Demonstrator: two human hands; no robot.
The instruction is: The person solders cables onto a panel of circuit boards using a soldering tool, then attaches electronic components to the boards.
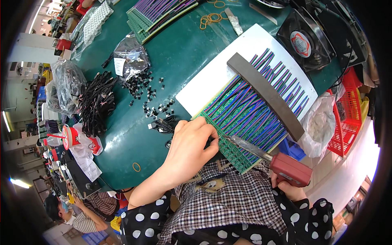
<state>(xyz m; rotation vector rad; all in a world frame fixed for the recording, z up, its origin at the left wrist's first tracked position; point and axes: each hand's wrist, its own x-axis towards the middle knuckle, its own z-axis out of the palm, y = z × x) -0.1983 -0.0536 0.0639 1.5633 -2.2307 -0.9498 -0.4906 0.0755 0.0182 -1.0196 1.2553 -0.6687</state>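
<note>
Red-handled soldering iron [286, 167] — over green board [234, 154]

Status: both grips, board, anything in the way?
Left grip at green board edge, hold unclear. Right grip on soldering iron, tip over board. Dark bar across wires.

Green rectangular circuit-board panel [237, 158]: is lying partly over flat white sheet [208, 85], on smooth green tabletop [179, 47].
Long dark bar [266, 96]: is lying across the panel's thin blue-and-red wires [234, 102].
Small black connectors [139, 84]: are lying left of the sheet.
Black cable bundle [97, 104]: is lying farther left.
Square black fan [301, 41]: is standing right of the sheet.
Red plastic basket [347, 118]: is standing right of the tabletop.
</note>
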